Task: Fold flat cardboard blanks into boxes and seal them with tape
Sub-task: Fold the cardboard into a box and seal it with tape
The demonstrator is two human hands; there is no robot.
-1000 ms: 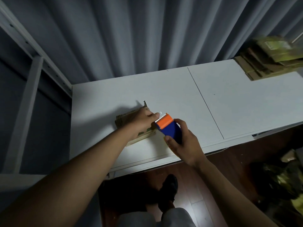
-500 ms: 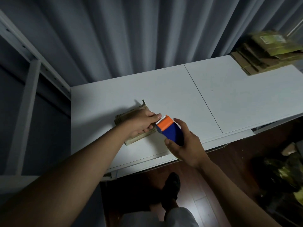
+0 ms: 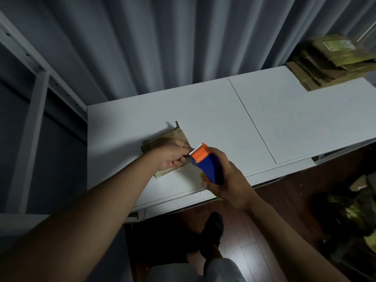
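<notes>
A small brown cardboard box (image 3: 162, 139) lies on the white table (image 3: 213, 119), near its front left. My left hand (image 3: 173, 156) is over the box with curled fingers, its fingertips at the toothed orange end of a blue and orange tape dispenser (image 3: 205, 162). What the fingertips pinch is too small to make out. My right hand (image 3: 225, 184) grips the dispenser's blue body from the right, just off the box's right edge. Most of the box is hidden under my left hand.
A stack of flat cardboard blanks (image 3: 329, 64) sits at the table's far right corner. A grey curtain (image 3: 183, 37) hangs behind the table, and a white metal rack (image 3: 34, 98) stands at left. My shoe (image 3: 213, 226) is on the dark wood floor below.
My left hand's fingers have curled in toward the dispenser's orange end, and my right hand with the dispenser has tilted slightly. The box stays where it was.
</notes>
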